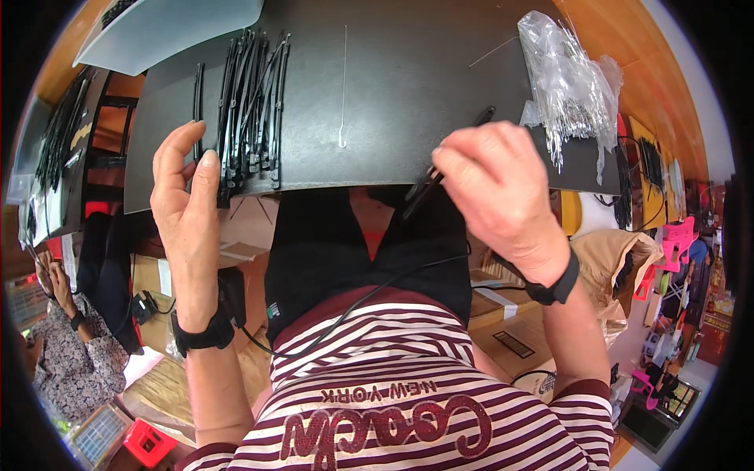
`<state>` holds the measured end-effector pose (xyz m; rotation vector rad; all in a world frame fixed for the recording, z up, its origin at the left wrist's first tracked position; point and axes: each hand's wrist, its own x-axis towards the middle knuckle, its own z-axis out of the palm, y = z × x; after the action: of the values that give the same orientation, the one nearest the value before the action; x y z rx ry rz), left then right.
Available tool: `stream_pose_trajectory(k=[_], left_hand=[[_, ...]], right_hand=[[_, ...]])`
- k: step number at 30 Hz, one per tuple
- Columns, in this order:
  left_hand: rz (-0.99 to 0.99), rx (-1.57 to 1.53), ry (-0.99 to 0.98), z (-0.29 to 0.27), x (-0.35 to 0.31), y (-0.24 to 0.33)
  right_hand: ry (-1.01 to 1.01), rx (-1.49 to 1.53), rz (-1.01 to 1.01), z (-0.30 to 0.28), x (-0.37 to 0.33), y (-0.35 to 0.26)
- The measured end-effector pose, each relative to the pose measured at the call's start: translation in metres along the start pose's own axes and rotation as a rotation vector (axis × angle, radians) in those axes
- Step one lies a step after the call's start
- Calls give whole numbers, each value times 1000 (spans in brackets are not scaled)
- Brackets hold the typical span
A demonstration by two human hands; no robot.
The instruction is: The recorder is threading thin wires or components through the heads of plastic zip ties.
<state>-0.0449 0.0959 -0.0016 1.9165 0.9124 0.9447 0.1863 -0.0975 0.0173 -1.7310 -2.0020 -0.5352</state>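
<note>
My left hand (pixel 184 184) is at the table's left front, thumb and fingers apart and nothing gripped between them. By its fingertips lies a thin black strip (pixel 199 94), partly hidden by the hand. Just right of it, a pile of slim black strips (pixel 253 110) lies lengthwise on the table. My right hand (pixel 503 177), slightly blurred, is closed around a slim black rod (pixel 424 188) at the front edge. The rod slants, its far end past my knuckles and its near end over my lap. Mid-table lies a thin metal wire (pixel 344 86) with a small looped end.
A clear plastic bag of silvery wires (pixel 569 102) lies at the dark table's (pixel 408 71) right. One loose wire (pixel 493 52) is near it. A pale bin (pixel 173 31) stands at the far left. Another person (pixel 75 337) sits left. A brown paper bag (pixel 616 263) stands right.
</note>
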Motion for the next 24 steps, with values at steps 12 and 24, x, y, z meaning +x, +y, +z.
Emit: stream_pose_trajectory(k=[12, 24], left_hand=[[86, 1, -28, -3, 10, -2], [-62, -265, -605, 64, -39, 84]], right_hand=[[462, 782, 677, -43, 35, 12], [121, 1134, 1005, -16, 54, -27]])
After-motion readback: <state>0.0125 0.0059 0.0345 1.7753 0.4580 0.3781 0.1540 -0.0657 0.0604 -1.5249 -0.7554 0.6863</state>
